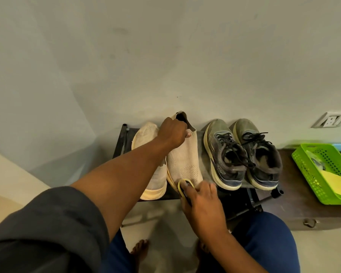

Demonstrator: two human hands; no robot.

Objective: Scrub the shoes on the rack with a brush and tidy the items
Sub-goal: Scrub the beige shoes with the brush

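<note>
We saw the cream knit shoe [182, 160] on the top shelf of the black rack [119, 143], between its partner [146, 134] on the left and the pair of grey laced sneakers [242, 154] on the right. Its heel was tipped up against the wall and its toe pointed towards us. Our left hand [172, 134] gripped the heel collar, with the fingers curled over the edge into the opening. Our right hand [202, 201] was clamped around the brush [185, 187], whose yellow-edged head touched the toe.

We judged this shoe to be light and soft. The knit upper would bend and fold under the pressure of the brush, so it needed support. The collar and the firmer foam sole seemed the best places to hold it, because the thin fabric could stretch. The green basket [303, 164] stood well apart on the right.
</note>
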